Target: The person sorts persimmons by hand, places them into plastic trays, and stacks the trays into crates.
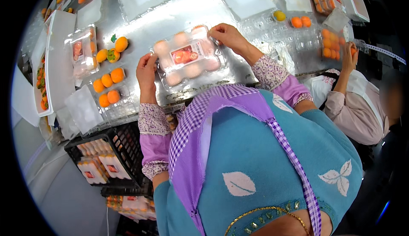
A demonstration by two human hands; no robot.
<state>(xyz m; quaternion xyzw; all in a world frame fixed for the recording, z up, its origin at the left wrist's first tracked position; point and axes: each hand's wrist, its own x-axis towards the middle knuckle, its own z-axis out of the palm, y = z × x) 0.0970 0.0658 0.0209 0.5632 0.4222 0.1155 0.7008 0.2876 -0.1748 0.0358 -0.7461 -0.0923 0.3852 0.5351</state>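
Observation:
A clear plastic fruit box (180, 69) lies on the metal table before me, its lid down. Round fruits in pale wrapping show through it, and a picture label (187, 54) sits across the middle of the lid. At the box's left edge, my left hand (147, 71) has its fingers closed on the rim. My right hand (230, 37) pinches the far right corner between thumb and fingers. Left of the box are loose persimmons (113, 54) and an open clear tray (111, 105) with several orange fruits in it.
A white crate of persimmons (53, 65) stands at the left, beside a closed fruit box (83, 57). Below it, a black crate (128, 146) holds packed boxes. Clear trays (294, 38) line the right. A co-worker's hand (350, 57) holds an orange fruit there.

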